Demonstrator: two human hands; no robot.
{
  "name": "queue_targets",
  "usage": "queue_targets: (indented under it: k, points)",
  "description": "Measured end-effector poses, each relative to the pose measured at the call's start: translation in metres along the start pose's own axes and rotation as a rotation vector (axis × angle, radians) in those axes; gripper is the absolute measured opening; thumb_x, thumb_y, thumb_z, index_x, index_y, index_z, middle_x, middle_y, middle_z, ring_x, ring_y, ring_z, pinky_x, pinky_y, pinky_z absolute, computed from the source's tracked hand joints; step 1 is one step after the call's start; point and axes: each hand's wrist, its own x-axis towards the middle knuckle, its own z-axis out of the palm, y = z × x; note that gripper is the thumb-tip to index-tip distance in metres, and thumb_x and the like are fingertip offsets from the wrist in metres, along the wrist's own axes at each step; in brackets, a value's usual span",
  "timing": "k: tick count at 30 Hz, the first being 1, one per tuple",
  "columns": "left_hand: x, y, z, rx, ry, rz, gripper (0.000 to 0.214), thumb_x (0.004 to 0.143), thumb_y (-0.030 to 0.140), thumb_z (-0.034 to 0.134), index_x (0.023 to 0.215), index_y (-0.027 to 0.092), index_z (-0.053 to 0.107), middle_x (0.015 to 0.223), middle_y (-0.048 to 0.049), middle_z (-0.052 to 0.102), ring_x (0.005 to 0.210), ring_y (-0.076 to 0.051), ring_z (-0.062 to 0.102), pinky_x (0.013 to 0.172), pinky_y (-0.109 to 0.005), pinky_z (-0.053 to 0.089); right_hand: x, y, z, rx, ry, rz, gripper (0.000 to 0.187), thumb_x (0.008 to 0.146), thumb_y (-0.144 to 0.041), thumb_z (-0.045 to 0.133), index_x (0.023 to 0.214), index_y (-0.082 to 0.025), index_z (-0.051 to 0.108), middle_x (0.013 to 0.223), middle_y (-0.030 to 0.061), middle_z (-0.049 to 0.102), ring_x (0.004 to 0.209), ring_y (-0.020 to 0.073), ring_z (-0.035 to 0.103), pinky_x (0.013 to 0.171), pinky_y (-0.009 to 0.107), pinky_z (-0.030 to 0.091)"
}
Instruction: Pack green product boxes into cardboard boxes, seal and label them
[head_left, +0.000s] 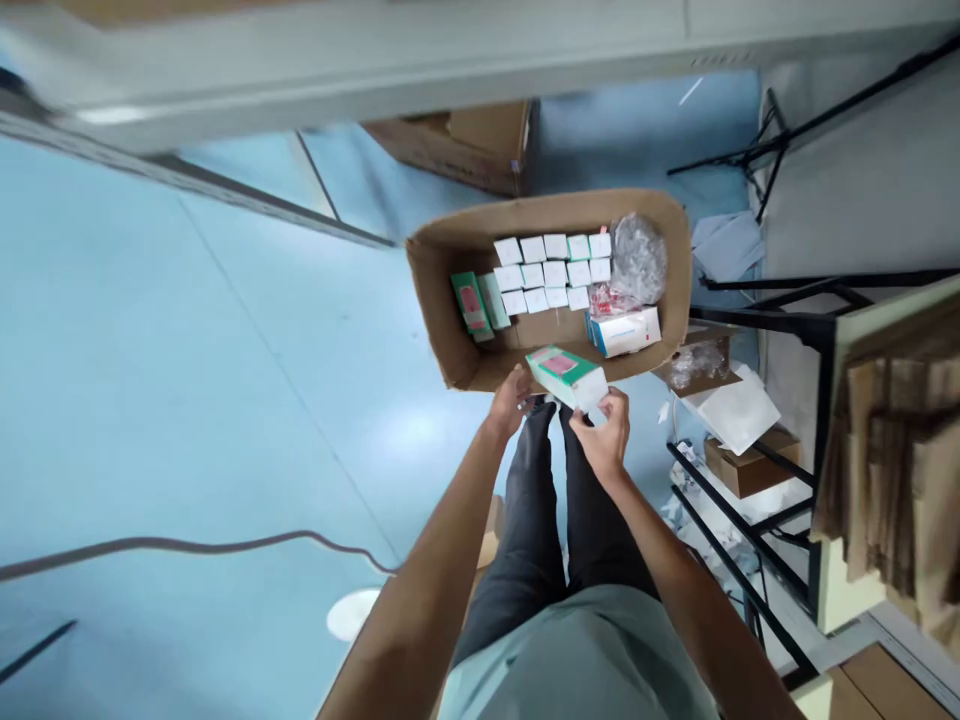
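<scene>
I hold a small green and white carton with a pink panel (pixel 566 376) in both hands above my knees. My left hand (pixel 511 399) grips its left end and my right hand (pixel 604 428) pinches its right end. Just beyond it stands an open cardboard box (pixel 442 300) on the blue floor. Inside the box are rows of small white and green cartons (pixel 551 272), two green cartons on edge (pixel 474 303), a white and blue carton (pixel 626 331) and a crumpled clear plastic bag (pixel 639 255).
A black metal rack (pixel 757 530) with flattened cardboard (pixel 885 480) and small boxes stands at the right. Another cardboard box (pixel 465 145) lies farther back. A dark cable (pixel 187 546) runs across the blue floor at the left, near a white round object (pixel 351 612).
</scene>
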Motion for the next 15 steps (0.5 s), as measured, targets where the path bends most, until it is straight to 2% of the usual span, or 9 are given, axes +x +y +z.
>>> queue_targets:
  k: [4, 8, 11, 15]
  points:
    - [-0.094, 0.025, 0.013, 0.000, -0.043, -0.050, 0.043, 0.090, 0.065, 0.077, 0.096, 0.025, 0.065, 0.103, -0.0079, 0.073, 0.105, -0.028, 0.069, 0.091, -0.038, 0.058, -0.045, -0.057, -0.065, 0.073, 0.007, -0.068, 0.036, 0.076, -0.031, 0.074, 0.098, -0.030, 0.046, 0.124, 0.0096, 0.068, 0.109, 0.0263, 0.072, 0.099, 0.044, 0.064]
    - [-0.180, 0.040, 0.029, 0.005, -0.141, -0.041, 0.036, 0.087, 0.053, 0.084, 0.091, 0.025, 0.062, 0.097, -0.0069, 0.072, 0.094, -0.025, 0.070, 0.092, -0.040, 0.061, -0.083, -0.095, -0.128, 0.145, 0.071, -0.094, 0.037, 0.077, -0.033, 0.075, 0.099, -0.030, 0.046, 0.130, 0.0105, 0.068, 0.111, 0.0263, 0.073, 0.097, 0.044, 0.067]
    - [-0.239, 0.040, 0.045, 0.084, -0.201, -0.008, 0.026, 0.089, 0.045, 0.082, 0.099, 0.024, 0.070, 0.103, -0.0082, 0.076, 0.095, -0.025, 0.071, 0.090, -0.037, 0.061, -0.112, -0.113, -0.177, 0.212, 0.119, -0.101, 0.035, 0.080, -0.033, 0.075, 0.103, -0.030, 0.049, 0.134, 0.0110, 0.069, 0.116, 0.0257, 0.073, 0.098, 0.043, 0.067]
    - [-0.312, 0.026, 0.066, 0.186, -0.303, 0.064, 0.023, 0.089, 0.039, 0.080, 0.105, 0.023, 0.074, 0.104, -0.0070, 0.078, 0.095, -0.022, 0.072, 0.092, -0.035, 0.062, -0.158, -0.129, -0.238, 0.338, 0.202, -0.050, 0.036, 0.086, -0.035, 0.075, 0.114, -0.028, 0.054, 0.148, 0.0150, 0.064, 0.125, 0.0262, 0.072, 0.100, 0.043, 0.065]
